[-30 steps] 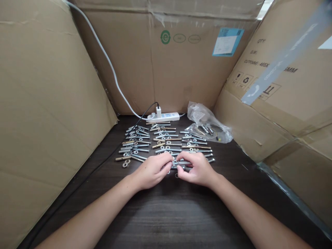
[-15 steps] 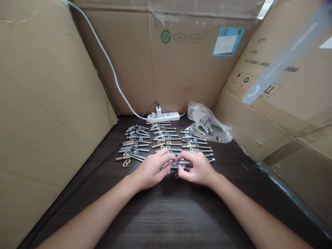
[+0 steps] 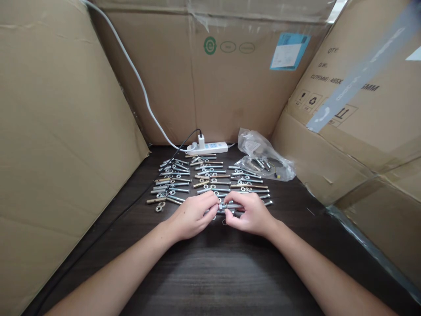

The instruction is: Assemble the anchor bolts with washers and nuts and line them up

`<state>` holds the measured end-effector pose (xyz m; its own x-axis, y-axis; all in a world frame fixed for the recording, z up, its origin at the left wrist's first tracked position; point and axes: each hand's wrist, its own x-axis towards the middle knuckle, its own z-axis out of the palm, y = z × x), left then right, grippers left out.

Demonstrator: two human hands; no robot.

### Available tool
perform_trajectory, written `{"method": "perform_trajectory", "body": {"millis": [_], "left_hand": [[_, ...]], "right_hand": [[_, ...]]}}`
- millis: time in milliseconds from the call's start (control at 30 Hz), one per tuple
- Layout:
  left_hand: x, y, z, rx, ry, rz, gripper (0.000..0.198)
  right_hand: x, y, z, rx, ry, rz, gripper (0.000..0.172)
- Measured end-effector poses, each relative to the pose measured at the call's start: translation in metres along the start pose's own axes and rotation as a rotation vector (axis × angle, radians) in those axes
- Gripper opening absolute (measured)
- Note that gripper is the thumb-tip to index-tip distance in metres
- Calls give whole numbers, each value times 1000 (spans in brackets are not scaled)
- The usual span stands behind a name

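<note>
Between my two hands lies a sleeve anchor bolt (image 3: 234, 206), held level, with a hex nut (image 3: 221, 206) showing near its left end. My right hand (image 3: 251, 213) pinches the bolt between thumb and forefinger just right of the nut. The fingers of my left hand (image 3: 194, 215) are closed at the bolt's left end, beside the nut; their tips hide that end. Under and behind the hands are more bolts (image 3: 213, 190), nuts and washers. A thin ring (image 3: 225, 222) lies on the table just below the right fingertips.
Rows of bolts, sleeves and washers (image 3: 160, 206) cover the dark table (image 3: 210, 272). Behind them are a white power strip (image 3: 217, 147) with a black cable and a clear plastic bag (image 3: 259, 149) of metal parts. Cardboard boxes (image 3: 230, 96) wall in three sides.
My left fingertips have shifted slightly left and drawn closer together, so more of the nut shows between the hands. My right hand keeps its grip on the bolt.
</note>
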<state>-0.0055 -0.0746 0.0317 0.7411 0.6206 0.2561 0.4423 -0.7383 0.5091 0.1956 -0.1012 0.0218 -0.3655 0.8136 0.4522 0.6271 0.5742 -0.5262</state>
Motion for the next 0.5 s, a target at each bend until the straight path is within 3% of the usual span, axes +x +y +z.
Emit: {"method": "perform_trajectory", "body": {"millis": [167,500], "left_hand": [[-1,4,-2,-48,45,-45,14],[-3,3,-3,-29,48,7,14]], "right_hand": [[0,0,0,2,-13,9,14],[0,-1,-1,-4,-13,9,14]]}}
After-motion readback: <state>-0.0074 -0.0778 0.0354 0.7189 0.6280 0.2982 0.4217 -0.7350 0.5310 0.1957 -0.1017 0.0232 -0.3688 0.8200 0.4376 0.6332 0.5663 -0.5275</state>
